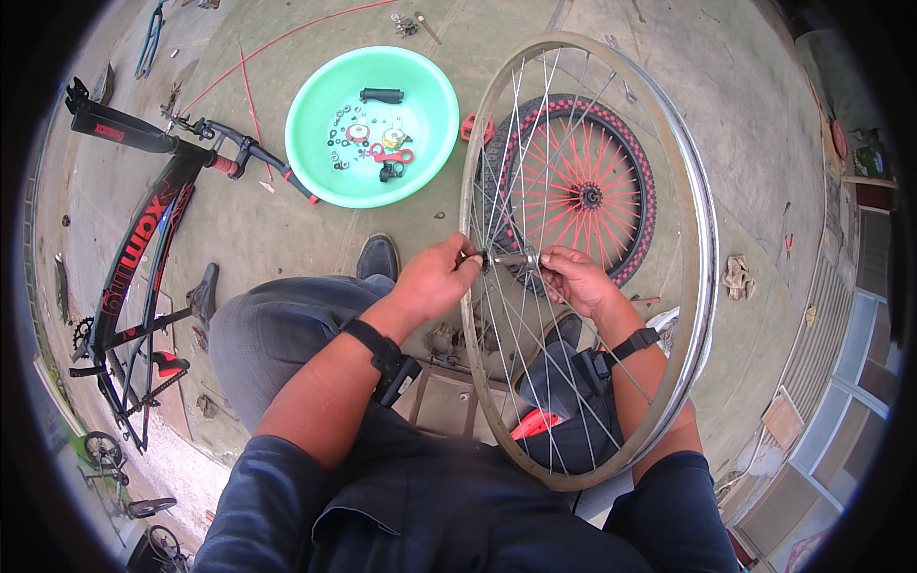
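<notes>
A bare bicycle wheel (pixel 703 215), without a tyre, stands upright and slightly tilted in front of me, its thin silver spokes running to a metal hub (pixel 513 259). At the hub's left end, my left hand (pixel 436 278) is closed, thumb and fingers pinching the axle end beside a small dark part. My right hand (pixel 580 280) reaches the hub's other end from the right side, its fingers bent and closed around the axle end there. The fingers partly hide both axle ends. The lower rim rests near my right thigh.
A light green basin (pixel 315 177) holds small bicycle parts and a black grip. Behind the bare wheel lies a wheel with a black-and-red tyre (pixel 650 181) and red spokes. A black bicycle frame (pixel 138 244) with red lettering stands at left. Pliers (pixel 788 242) lie far right.
</notes>
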Tool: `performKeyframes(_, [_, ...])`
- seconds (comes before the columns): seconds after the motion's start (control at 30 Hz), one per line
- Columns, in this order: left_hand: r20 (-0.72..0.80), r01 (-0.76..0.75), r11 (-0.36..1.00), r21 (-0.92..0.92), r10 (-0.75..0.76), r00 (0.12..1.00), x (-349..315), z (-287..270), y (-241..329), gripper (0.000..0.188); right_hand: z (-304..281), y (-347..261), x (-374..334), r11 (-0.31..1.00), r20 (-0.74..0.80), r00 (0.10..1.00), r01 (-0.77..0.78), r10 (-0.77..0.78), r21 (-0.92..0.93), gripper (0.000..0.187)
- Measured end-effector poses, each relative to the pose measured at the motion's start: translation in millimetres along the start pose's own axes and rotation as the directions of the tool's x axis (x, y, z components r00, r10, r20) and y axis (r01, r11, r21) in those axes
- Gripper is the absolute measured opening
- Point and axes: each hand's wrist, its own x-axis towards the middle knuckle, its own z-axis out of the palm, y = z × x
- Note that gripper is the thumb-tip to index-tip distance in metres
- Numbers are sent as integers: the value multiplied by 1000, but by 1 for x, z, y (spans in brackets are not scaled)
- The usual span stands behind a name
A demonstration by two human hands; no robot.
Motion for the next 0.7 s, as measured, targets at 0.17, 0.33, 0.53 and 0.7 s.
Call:
performKeyframes(0.17, [-22, -34, 999, -26, 33, 999, 0, 1, 0, 25, 1, 1, 1, 999, -25, 1000, 15, -16, -45, 9])
performKeyframes(0.33, [-3, -18, 997, 75, 18, 1000, 3, 1, -2, 24, 1, 3, 3, 999, -31, 999, 34, -36, -35, 13])
performKeyframes(0.53, [-6, 20, 1000, -19, -20, 1000, -1, 0, 2, 27, 1, 1, 0, 1000, -23, 1000, 4, -4, 8, 5])
performKeyframes(0.7, [-9, -33, 999, 18, 33, 999, 1, 1, -2, 27, 3, -1, -1, 1000, -16, 1000, 7, -7, 2, 5])
